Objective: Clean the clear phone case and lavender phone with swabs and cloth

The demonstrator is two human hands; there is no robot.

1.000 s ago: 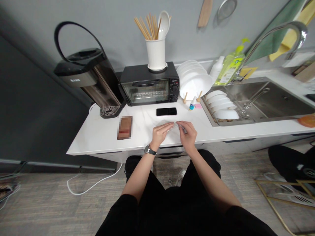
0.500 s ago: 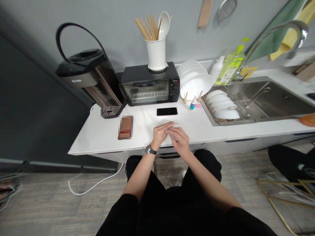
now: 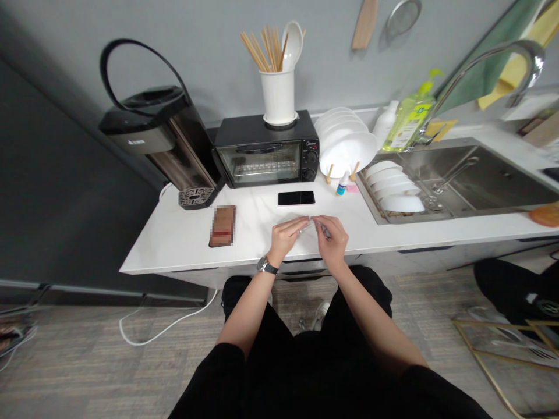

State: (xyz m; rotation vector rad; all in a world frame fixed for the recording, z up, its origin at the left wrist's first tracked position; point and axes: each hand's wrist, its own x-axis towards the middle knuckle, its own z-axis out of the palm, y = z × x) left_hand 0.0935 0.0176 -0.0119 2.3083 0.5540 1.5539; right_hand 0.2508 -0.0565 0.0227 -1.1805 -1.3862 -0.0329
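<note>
Clear plastic (image 3: 305,227) sits between left hand (image 3: 286,235) and right hand (image 3: 332,237).

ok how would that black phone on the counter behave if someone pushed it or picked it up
The phone looks flat and slab-like, so it would probably stay stiff when lifted. Its glossy face suggests it could be slippery to grip. Lying flat on the smooth-looking counter, it would likely slide rather than roll or tip.
</note>
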